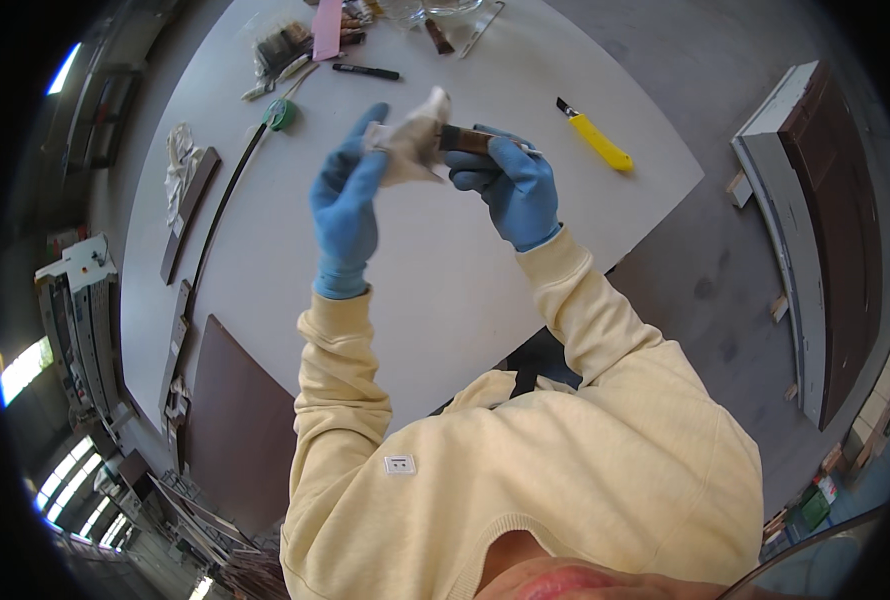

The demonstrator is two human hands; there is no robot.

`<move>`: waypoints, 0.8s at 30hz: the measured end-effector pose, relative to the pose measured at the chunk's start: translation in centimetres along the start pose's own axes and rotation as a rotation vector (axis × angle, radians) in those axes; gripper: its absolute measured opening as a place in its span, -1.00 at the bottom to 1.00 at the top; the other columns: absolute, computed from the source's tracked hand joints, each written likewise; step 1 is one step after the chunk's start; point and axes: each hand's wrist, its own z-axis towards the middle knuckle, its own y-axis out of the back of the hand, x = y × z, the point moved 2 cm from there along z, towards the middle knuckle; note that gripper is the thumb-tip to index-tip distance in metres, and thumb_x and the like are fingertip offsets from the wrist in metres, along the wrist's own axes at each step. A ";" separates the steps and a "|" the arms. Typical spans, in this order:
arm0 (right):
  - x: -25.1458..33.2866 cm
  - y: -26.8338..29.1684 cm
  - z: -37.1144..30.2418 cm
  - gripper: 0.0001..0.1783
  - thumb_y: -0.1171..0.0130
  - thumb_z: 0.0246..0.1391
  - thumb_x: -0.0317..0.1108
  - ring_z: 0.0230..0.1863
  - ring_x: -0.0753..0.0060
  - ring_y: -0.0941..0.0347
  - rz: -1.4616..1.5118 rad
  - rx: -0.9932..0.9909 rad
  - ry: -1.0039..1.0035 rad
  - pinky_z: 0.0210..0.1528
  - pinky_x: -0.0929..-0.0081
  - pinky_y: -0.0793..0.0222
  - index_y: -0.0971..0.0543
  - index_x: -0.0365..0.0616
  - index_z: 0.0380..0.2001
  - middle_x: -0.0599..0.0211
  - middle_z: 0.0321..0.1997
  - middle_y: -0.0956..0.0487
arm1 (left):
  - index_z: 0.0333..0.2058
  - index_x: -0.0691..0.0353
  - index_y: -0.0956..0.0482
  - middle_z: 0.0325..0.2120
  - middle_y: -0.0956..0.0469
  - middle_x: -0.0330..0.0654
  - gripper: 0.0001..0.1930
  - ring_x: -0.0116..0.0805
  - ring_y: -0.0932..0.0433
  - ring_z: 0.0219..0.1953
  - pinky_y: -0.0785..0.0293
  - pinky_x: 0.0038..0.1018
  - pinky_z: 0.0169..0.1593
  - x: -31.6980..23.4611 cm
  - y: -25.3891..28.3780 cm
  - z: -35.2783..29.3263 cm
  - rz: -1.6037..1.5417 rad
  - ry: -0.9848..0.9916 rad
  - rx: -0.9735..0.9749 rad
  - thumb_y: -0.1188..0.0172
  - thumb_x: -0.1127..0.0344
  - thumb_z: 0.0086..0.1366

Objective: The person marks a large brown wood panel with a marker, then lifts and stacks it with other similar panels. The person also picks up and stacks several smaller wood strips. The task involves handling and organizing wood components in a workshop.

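Our left hand (348,205) pinches pale cloth (415,145); right hand (517,190) grips brown tube-like piece (472,141) by outer end, seemingly so black end (449,138) faces cloth. Yellow knife (598,142) right of grip, leaving us room.

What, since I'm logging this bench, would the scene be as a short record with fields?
Left hand: blue-gloved, gripping a crumpled pale cloth
Right hand: blue-gloved, gripping a small dark-brown piece
Contact: cloth seems to meet the piece's left end; blurred
Surface: pale table
Right of hands: yellow-handled cutter
Beyond hands: black pen, pink strip
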 end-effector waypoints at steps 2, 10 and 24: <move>-0.7 -1.6 -0.3 -0.62 -0.03 0.34 -0.31 -0.27 0.19 -0.69 -0.070 0.040 -0.041 -0.15 0.37 -0.67 -0.56 -0.40 0.05 -0.04 -0.16 -0.70 | 0.02 0.39 -0.58 0.20 -0.51 0.05 -0.74 -0.30 -0.51 0.17 -0.36 -0.36 0.31 0.0 -1.4 -2.3 -0.085 0.042 0.130 -0.20 0.49 0.39; -5.1 -3.0 -4.0 -0.75 -0.16 0.24 -0.43 -0.39 0.27 -0.68 -0.189 -0.081 -0.025 -0.30 0.44 -0.65 -0.61 -0.42 -0.11 0.08 -0.30 -0.70 | 0.00 0.32 -0.56 -0.12 -0.69 -0.04 -0.80 -0.34 -0.66 -0.11 -0.66 -0.42 -0.02 3.7 -0.2 -5.6 0.162 -0.266 -0.160 -0.18 0.49 0.43; -4.7 -3.3 -3.6 -0.68 -0.07 0.33 -0.31 -0.39 0.27 -0.69 -0.220 -0.006 -0.069 -0.26 0.48 -0.66 -0.62 -0.39 -0.10 -0.05 -0.24 -0.72 | 0.12 0.30 -0.48 -0.15 -0.63 -0.02 -0.64 -0.22 -0.66 -0.19 -0.69 -0.36 -0.17 3.5 0.7 -8.1 -0.379 -0.020 -0.392 -0.15 0.20 0.49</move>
